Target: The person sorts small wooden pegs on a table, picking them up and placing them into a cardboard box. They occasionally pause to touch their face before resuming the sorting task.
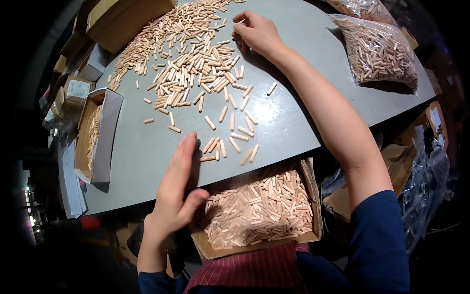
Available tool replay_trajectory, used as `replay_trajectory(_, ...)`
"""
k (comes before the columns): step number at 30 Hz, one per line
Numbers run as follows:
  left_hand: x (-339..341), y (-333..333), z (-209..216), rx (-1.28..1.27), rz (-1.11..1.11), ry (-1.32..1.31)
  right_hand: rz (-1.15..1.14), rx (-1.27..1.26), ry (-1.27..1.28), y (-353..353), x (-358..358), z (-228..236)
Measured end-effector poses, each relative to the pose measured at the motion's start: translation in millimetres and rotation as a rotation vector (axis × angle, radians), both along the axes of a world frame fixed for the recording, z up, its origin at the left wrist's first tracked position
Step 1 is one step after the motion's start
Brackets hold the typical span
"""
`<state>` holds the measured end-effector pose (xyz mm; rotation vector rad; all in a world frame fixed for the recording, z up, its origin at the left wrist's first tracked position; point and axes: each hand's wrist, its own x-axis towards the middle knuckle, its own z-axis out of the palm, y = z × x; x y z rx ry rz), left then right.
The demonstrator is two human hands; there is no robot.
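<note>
Short wooden dowels (196, 68) lie in a spread pile on the grey table, with several stragglers near the front edge. My left hand (171, 191) is open at that edge, fingers stretched and held on edge beside a small cluster of dowels (213, 148). Its thumb stands apart, above the corner of a cardboard box (316, 206) full of dowels (259, 210), which sits below the table edge against my body. Farther off, my right hand (259, 35) is at the right side of the pile, fingers loosely bent and apart, with no dowel visible in them.
Clear plastic bags of dowels (379, 54) rest at the right of the table. A narrow open carton (105, 132) holding dowels stands on the left. Behind it are a larger cardboard box (127, 22) and stacked cartons. Crumpled plastic (423, 186) hangs at the lower right.
</note>
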<state>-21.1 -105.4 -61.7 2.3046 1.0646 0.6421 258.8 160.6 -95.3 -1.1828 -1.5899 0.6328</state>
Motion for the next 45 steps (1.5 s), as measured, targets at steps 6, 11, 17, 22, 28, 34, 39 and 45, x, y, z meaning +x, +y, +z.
replay_trajectory(6, 4.4, 11.1, -0.3, -0.24, 0.116, -0.358, -0.01, 0.009, -0.017, 3.3, 3.1, -1.2)
replay_trajectory(11, 12.1, 21.0, 4.6, -0.254, 0.086, -0.319, 0.007, 0.012, 0.011, 4.3, 1.7, -2.5)
replay_trajectory(17, 24.7, 35.0, 4.5, -0.191, -0.011, -0.243, 0.024, -0.021, -0.02, 5.6, 2.0, -1.0)
replay_trajectory(22, 42.1, 43.8, 3.8, 0.051, -0.164, 0.081, -0.014, 0.028, -0.078, 10.1, -2.9, -3.6)
replay_trajectory(28, 74.2, 53.6, 4.3, 0.234, -0.215, 0.39, -0.071, 0.107, -0.13, 15.3, 0.4, -10.4)
replay_trajectory(34, 74.0, 47.0, 3.7, 0.281, -0.353, 0.434, 0.006, -0.014, -0.099, 5.4, -0.8, 0.6)
replay_trajectory(39, 50.0, 12.2, 10.8, 0.127, -0.664, 0.345, 0.012, -0.043, -0.056, -1.0, -0.8, 5.5)
replay_trajectory(45, 31.6, 33.4, 19.4, 0.224, -0.404, 0.245, -0.032, 0.123, -0.078, 10.7, -3.6, -5.2)
